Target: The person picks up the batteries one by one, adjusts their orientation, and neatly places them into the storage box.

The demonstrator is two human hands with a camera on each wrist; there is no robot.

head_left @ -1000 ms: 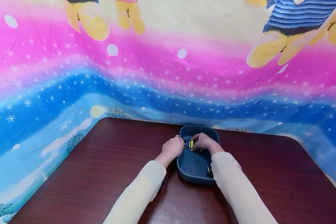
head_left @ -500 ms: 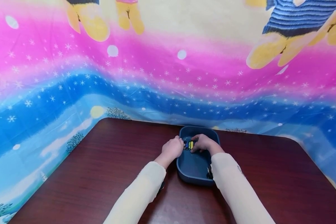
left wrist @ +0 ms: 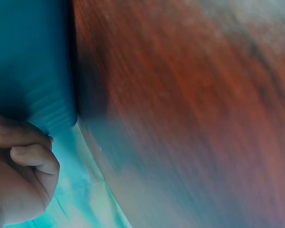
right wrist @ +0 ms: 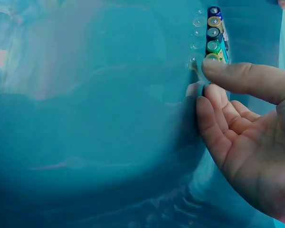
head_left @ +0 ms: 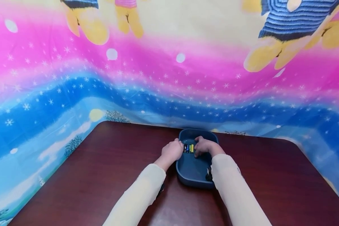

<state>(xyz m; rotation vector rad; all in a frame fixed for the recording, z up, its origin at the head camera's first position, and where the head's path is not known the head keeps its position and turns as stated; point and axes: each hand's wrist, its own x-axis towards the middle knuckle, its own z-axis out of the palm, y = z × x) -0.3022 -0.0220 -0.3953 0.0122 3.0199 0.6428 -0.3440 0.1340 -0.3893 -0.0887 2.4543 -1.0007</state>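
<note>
A dark blue-grey plastic tub [head_left: 193, 168] stands near the far edge of the table. At its left rim my left hand [head_left: 171, 150] grips the wall; curled fingers [left wrist: 35, 154] show in the left wrist view. Several small batteries [head_left: 188, 148] lie side by side in a row on the tub's floor, next to that hand. The yellow one [head_left: 192, 148] ends the row on the right. My right hand [head_left: 205, 147] is inside the tub beside it, thumb and fingers apart. In the right wrist view the thumb [right wrist: 228, 76] overlaps the row's near end.
The dark red wooden table [head_left: 124, 163] extends on both sides of the tub. A printed cloth [head_left: 158, 78] hangs right behind the table's far edge. A black device [head_left: 209, 174] shows by my right cuff, over the tub's near right wall.
My right hand has drawn slightly to the right, off the yellow battery, leaving a gap. My left hand stays at the rim. The head view has shifted slightly.
</note>
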